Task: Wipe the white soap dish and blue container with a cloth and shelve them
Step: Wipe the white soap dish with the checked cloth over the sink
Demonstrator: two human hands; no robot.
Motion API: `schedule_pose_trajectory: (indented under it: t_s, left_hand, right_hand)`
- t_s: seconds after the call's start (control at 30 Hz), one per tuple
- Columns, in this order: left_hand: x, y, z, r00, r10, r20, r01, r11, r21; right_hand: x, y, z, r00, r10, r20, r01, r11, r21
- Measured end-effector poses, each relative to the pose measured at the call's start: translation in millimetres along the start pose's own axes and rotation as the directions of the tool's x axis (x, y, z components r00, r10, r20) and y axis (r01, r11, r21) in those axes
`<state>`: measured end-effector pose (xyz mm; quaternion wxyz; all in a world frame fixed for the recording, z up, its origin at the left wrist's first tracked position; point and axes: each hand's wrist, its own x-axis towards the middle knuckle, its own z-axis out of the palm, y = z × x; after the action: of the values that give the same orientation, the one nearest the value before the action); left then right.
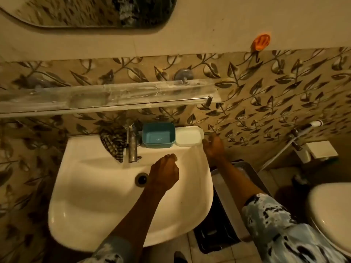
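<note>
A white ceramic washbasin [106, 196] fills the lower middle of the view; on its back ledge, right of the dull metal tap [132, 144], sit the blue rectangular plastic container [158, 135] and the white rectangular soap dish [189, 136], side by side and touching, both open side up; the white soap dish lies at the ledge's right end. A dark checked cloth [113, 142] is bunched on the ledge just left of the tap, partly hanging into the bowl.

The left hand [164, 172] hovers over the bowl, right of the dark drain hole [142, 179], its fingers curled into a loose fist with nothing in it; the right hand [213, 147] is just beside the white soap dish's right edge, fingers loosely spread and holding nothing, though whether a fingertip touches the dish cannot be told. Both forearms emerge from pale blue sleeves with dark blotches [275, 228].

Above the basin a clear glass shelf [106, 98], streaked with white residue, is fixed to the leaf-patterned tiled wall [266, 95]; an orange hook [261, 42] sticks to the plain wall higher up; a white toilet [334, 217] shows at the right edge.
</note>
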<state>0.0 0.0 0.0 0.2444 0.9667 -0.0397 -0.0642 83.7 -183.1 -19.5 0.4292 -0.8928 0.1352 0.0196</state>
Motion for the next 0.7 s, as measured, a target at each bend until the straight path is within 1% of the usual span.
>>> schedule_pose_trajectory:
  t_s: [0.03, 0.07, 0.13, 0.2, 0.27, 0.33, 0.43, 0.53, 0.63, 0.7]
  left_hand:
    - [2.7, 0.9, 3.0, 1.0, -0.018, 0.015, 0.018, 1.0, -0.017]
    - [5.4, -0.2, 7.5, 1.0, -0.029, 0.0, 0.029, 0.999, -0.04]
    - [5.1, -5.6, 15.7, 0.999, -0.053, 0.001, 0.053, 0.998, -0.037]
    - [3.0, -17.6, 22.5, 0.998, -0.07, 0.001, 0.07, 0.997, -0.032]
    - [-1.2, -31.3, 24.0, 0.997, -0.076, -0.014, 0.076, 0.997, -0.021]
    - [-4.7, -43.7, 25.2, 0.996, -0.084, 0.027, 0.085, 0.996, -0.04]
    - [-6.4, -55.6, 23.0, 0.991, -0.094, 0.093, 0.099, 0.994, -0.052]
    - [-5.7, -56.3, 20.8, 0.992, -0.101, 0.07, 0.106, 0.991, -0.078]
    - [-5.3, -54.1, 20.5, 0.995, -0.089, 0.048, 0.094, 0.991, -0.1]
    - [-5.7, -53.5, 21.3, 0.996, -0.075, 0.053, 0.08, 0.991, -0.106]
  right_hand:
    - [10.1, 1.0, 1.0, 0.999, 0.033, 0.005, -0.033, 0.999, -0.013]
    - [19.2, 2.0, 2.1, 0.997, 0.075, 0.023, -0.075, 0.997, -0.028]
    - [37.8, 4.4, 6.0, 0.986, 0.149, 0.079, -0.149, 0.989, -0.016]
    - [50.3, 5.9, 12.7, 0.98, 0.171, 0.098, -0.173, 0.985, 0.011]
    - [57.7, 5.4, 17.6, 0.983, 0.152, 0.106, -0.151, 0.988, -0.014]
    - [63.6, 8.8, 19.4, 0.985, 0.123, 0.119, -0.116, 0.991, -0.067]
    - [68.9, 15.4, 19.5, 0.987, 0.104, 0.121, -0.096, 0.993, -0.069]
    - [66.7, 15.6, 18.4, 0.988, 0.088, 0.125, -0.089, 0.996, -0.004]
    - [61.0, 17.0, 21.2, 0.98, 0.152, 0.131, -0.166, 0.98, 0.106]
    - [57.5, 18.9, 21.4, 0.975, 0.168, 0.142, -0.194, 0.963, 0.188]
